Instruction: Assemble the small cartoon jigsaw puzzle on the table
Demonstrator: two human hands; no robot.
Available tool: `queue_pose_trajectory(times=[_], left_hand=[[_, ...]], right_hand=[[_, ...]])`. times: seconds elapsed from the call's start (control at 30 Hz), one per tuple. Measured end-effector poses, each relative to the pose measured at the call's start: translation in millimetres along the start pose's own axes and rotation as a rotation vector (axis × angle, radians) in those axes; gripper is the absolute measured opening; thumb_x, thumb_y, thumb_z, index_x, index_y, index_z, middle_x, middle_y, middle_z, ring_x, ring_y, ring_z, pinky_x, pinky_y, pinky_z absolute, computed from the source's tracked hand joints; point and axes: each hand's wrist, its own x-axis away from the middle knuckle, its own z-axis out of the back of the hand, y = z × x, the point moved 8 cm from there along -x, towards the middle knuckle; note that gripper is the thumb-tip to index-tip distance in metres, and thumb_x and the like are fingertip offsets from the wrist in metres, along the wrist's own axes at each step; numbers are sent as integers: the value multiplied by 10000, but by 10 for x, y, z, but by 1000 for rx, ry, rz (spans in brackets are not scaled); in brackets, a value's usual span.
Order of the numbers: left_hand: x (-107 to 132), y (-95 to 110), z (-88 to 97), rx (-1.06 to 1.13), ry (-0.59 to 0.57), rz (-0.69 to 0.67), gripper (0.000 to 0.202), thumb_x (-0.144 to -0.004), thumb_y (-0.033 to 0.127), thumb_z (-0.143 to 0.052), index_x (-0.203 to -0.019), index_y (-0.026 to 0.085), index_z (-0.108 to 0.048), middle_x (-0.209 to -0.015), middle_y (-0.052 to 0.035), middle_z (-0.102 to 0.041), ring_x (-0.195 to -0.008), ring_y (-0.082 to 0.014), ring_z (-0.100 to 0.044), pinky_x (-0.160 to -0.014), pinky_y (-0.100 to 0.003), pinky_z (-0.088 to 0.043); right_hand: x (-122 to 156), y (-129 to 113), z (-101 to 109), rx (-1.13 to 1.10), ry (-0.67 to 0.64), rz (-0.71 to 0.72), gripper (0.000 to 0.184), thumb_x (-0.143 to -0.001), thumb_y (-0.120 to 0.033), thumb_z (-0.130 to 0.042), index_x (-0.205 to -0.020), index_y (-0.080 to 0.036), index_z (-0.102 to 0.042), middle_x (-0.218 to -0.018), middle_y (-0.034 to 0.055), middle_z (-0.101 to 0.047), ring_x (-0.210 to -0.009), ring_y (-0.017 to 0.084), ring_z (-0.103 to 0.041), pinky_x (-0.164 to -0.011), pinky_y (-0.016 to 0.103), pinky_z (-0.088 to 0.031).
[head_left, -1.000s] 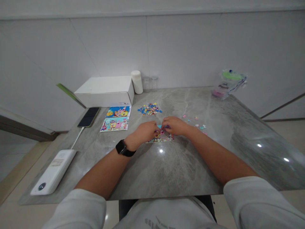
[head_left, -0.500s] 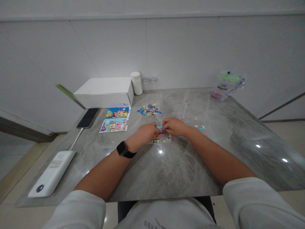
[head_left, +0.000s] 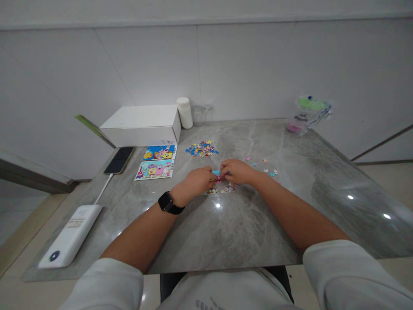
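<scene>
A partly assembled jigsaw puzzle (head_left: 229, 188) lies flat on the table in front of me, colourful along its near edge, with grey showing in its middle. My left hand (head_left: 200, 180), with a black watch on the wrist, is closed at the puzzle's left side, its fingertips on the pieces. From the right, my right hand (head_left: 237, 171) pinches at the puzzle's upper part, close to the left fingertips. Pink and blue pieces show between the two hands. My fingers hide much of the puzzle and the exact piece at their tips.
A heap of jigsaw pieces (head_left: 202, 149) lies beyond my hands; several loose pieces (head_left: 272, 173) are to the right. Two picture cards (head_left: 155, 169), a phone (head_left: 119, 160) and a white power bank (head_left: 71, 234) lie left. Behind stand a white box (head_left: 142, 125), bottle (head_left: 185, 113) and plastic bag (head_left: 308, 116).
</scene>
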Motion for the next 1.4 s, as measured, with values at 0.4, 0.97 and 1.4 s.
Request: queue_pose_trajectory(times=[0.4,0.97,1.4], left_hand=[[-10,-9,-16,4,-9,-2,304,-1029,328,-536,-1189,278,-789,-1055,-77,-674,-864,-202,-655,-698,-294,-430],[-2,-46,57,20,40,-20,289,-1027,346,-547,-1131,270,-805,-1059,-71,-688,-889,-202,-668,-752,-300,-480],[56,-204,398,119,378,85,297,-1015,313,-496,-1169,226,-734,-1214,-84,-719,-1101,-251,-689,-996,-380,-544]], right_hand=[[6,35,-5,33,-4,-44,332,-853,-102,-629,-1026,-239,-877,-1001,76,-765,-939,208,-683,-874,298,-483],[15,57,-33,49,-19,-49,331,-860,-110,-622,-1036,-235,-873,-1007,74,-772,-924,203,-692,-847,288,-484],[142,75,568,-5,199,-128,312,-913,-84,-604,-1116,-190,-817,-1050,72,-757,-912,175,-656,-868,283,-465]])
